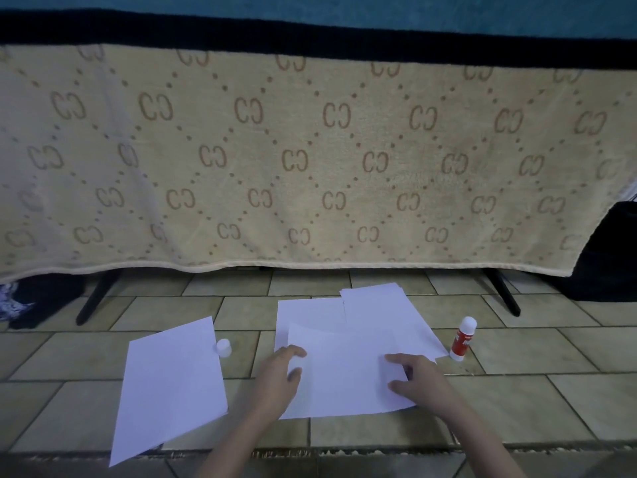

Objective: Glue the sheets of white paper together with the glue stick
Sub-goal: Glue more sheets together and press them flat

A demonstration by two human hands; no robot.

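Where the tiled floor (517, 401) meets a stand on black legs, a beige patterned towel (310, 160) hangs as a backdrop, the largest item present; its hem stops just above the tiles.

Sheets of white paper, middle group (348, 377): several plain, unmarked sheets overlapping at skewed angles, lying flat on the floor. The top sheet sits nearest the person, with two more fanning out behind it toward the towel.

Single white sheet (172, 384): lies apart to the left of the group, turned at a slant, blank, with its near corner reaching the floor's dark edge strip.

Left hand (279, 377): rests on the left edge of the top sheet, fingers loosely curved and spread, thumb on the paper; nothing gripped.

Right hand (413, 377): presses the right part of the same sheet, fingers moderately spread, tips down on the paper.

Glue stick (463, 338): red body, white ends, standing upright on a tile just beside the right edge of the paper group, uncapped.

White cap (223, 347): small, standing on the floor at the single sheet's far right corner.
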